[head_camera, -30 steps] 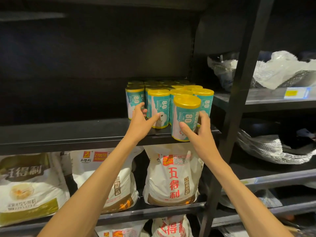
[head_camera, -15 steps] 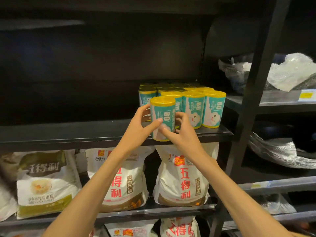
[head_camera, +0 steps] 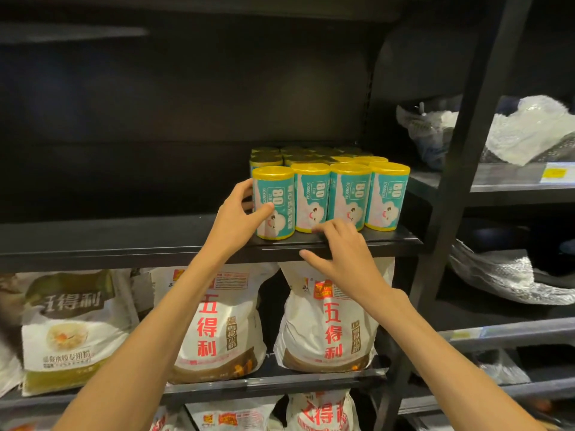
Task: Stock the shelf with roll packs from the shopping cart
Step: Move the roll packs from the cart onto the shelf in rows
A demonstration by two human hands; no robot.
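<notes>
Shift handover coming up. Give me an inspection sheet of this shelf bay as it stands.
Surface: black metal shelf, bare left of the packs.
Job's things: teal, yellow-capped roll packs upright in rows at the right end; leftmost front pack slightly forward.
Clutter: nothing seen.
Grippers: left hand holds the leftmost front pack; right hand open, over the shelf edge.
Cables: nothing seen.
Surroundings: white flour bags below; crumpled plastic wrap on the right bay.

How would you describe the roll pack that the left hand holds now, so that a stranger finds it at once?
Look at the black metal shelf above the white flour bags. At its right end stands a block of teal roll packs with yellow caps. The one meant is the leftmost pack of the front row: it alone sits slightly forward of the row, and the left hand grips it.
</notes>
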